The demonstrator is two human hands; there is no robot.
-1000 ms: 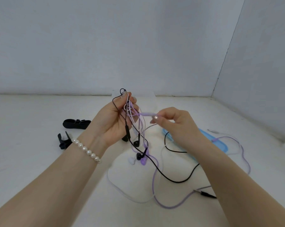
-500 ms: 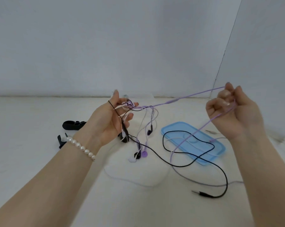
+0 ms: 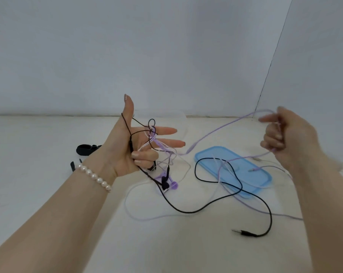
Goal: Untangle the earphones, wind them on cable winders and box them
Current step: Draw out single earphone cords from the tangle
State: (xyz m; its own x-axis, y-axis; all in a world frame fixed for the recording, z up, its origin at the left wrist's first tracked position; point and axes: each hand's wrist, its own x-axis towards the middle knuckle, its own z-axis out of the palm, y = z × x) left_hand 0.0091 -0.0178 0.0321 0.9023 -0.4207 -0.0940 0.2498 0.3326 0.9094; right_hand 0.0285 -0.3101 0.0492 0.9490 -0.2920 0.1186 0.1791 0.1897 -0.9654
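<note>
Your left hand (image 3: 131,152) is raised palm-up over the worktop (image 3: 48,194), thumb up and two fingers stretched to the right, while the two lower fingers curl in and pinch the knot of tangled earphones (image 3: 154,138) against the palm. A black cable (image 3: 216,203) loops round your thumb, runs down through the palm and trails across the worktop to its plug (image 3: 243,232) near you. Black and purple earbuds (image 3: 167,184) hang just below that hand, touching the worktop. Your right hand (image 3: 285,138), blurred, is curled round a purple cable (image 3: 221,129) that stretches from the knot up to the right. Slack cable lies over a blue lid (image 3: 233,170) between your hands. Two black winders (image 3: 85,149) sit to the far left, behind your left wrist with its pearl bracelet (image 3: 93,177).
</note>
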